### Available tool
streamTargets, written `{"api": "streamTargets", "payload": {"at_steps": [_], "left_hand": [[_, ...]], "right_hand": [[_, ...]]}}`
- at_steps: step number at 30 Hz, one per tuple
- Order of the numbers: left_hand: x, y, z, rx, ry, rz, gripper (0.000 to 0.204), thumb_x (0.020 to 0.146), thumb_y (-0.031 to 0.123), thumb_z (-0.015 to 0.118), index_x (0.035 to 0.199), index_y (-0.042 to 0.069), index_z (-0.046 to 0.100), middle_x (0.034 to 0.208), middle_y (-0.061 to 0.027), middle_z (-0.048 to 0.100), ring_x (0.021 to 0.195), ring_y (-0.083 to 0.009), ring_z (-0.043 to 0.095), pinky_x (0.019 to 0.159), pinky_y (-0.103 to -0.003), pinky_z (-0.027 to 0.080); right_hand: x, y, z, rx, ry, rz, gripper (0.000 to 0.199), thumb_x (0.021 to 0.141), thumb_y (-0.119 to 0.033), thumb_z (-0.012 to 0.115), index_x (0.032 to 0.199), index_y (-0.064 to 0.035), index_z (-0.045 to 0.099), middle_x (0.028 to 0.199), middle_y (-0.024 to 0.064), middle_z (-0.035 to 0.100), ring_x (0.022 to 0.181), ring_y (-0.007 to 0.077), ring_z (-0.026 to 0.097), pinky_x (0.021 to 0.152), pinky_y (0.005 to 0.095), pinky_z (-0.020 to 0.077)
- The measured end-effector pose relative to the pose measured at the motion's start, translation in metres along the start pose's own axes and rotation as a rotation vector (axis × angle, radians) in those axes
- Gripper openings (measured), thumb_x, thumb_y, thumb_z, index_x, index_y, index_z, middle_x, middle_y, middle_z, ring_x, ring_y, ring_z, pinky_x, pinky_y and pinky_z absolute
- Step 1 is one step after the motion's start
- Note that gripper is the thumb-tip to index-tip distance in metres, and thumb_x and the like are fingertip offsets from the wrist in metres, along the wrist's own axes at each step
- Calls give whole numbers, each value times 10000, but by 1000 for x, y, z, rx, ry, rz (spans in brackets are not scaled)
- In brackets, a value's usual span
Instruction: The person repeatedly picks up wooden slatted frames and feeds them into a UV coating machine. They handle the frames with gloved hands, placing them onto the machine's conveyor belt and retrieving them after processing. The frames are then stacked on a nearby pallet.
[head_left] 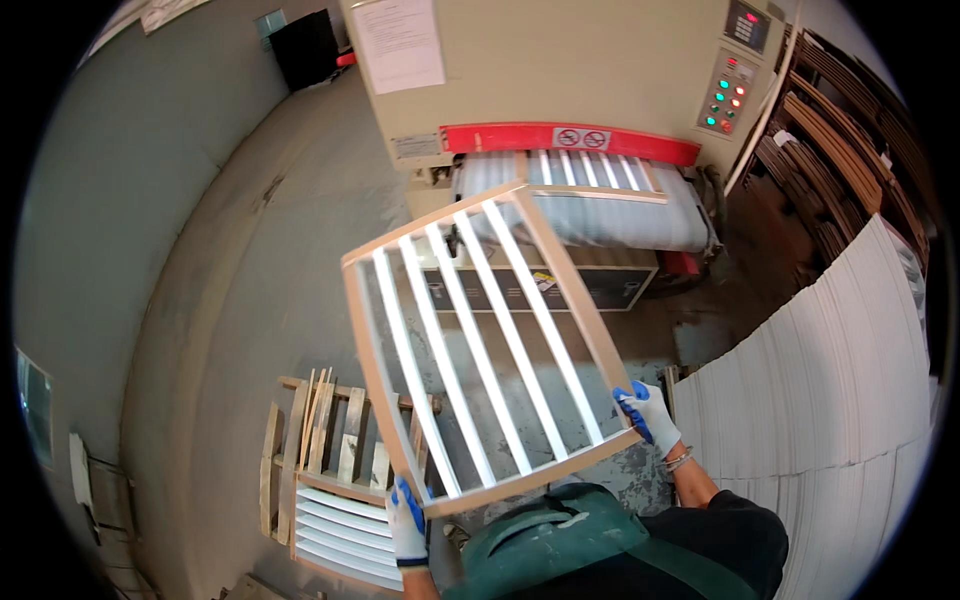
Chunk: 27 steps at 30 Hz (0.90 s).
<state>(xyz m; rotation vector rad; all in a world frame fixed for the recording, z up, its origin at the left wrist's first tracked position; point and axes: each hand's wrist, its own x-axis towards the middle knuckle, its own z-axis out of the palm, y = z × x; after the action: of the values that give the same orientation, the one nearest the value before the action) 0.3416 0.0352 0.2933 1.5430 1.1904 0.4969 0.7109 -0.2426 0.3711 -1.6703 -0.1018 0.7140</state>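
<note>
You have two gloved hands: one left hand point(407, 522) and one right hand point(650, 412). You can count three frames with slats: one held frame point(576, 300), one belt frame point(600, 194) and one pallet frame point(345, 522). Your held frame has five white slats point(544, 324). You can see one big machine point(580, 60), with one red bar point(500, 138), two round signs point(568, 138) and one paper sheet point(400, 45).

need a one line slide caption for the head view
Gloved left hand and right hand hold a slatted frame before a beige machine with a red bar.
</note>
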Motion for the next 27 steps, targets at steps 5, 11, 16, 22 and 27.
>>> {"api": "streamTargets", "payload": {"at_steps": [5,11,16,22,27], "left_hand": [[48,116,96,313,-215,260,469,1057,351,456,929,-57,649,696,-101,622,651,-213,612,622,-393,482],[100,127,188,744,-214,789,344,1042,254,452,973,-30,634,828,-237,672,795,-405,669,683,-477,519],[118,122,215,789,-328,549,274,1021,230,475,1028,-19,589,821,-253,672,781,-429,663,682,-513,518],[157,131,239,735,-348,639,252,1001,171,483,1100,-49,553,809,-241,655,752,-417,648,665,-514,501],[183,145,250,528,-439,276,283,1013,191,420,1058,-36,582,826,-237,647,764,-401,641,680,-486,498]], "right_hand": [[19,39,-114,192,183,-94,171,933,-157,694,962,12,688,800,3,645,648,89,595,591,264,494],[39,52,-179,326,284,-68,214,923,-203,719,933,9,688,791,21,654,639,122,615,571,290,515],[64,43,-192,244,297,-88,270,929,-288,711,878,-25,678,737,21,630,620,128,617,555,291,505],[110,30,-200,219,247,-125,317,947,-339,681,816,-51,657,693,15,612,608,130,617,571,297,497],[141,29,-200,203,251,-142,324,955,-347,668,876,-33,669,736,35,635,616,142,629,580,297,513]]}}
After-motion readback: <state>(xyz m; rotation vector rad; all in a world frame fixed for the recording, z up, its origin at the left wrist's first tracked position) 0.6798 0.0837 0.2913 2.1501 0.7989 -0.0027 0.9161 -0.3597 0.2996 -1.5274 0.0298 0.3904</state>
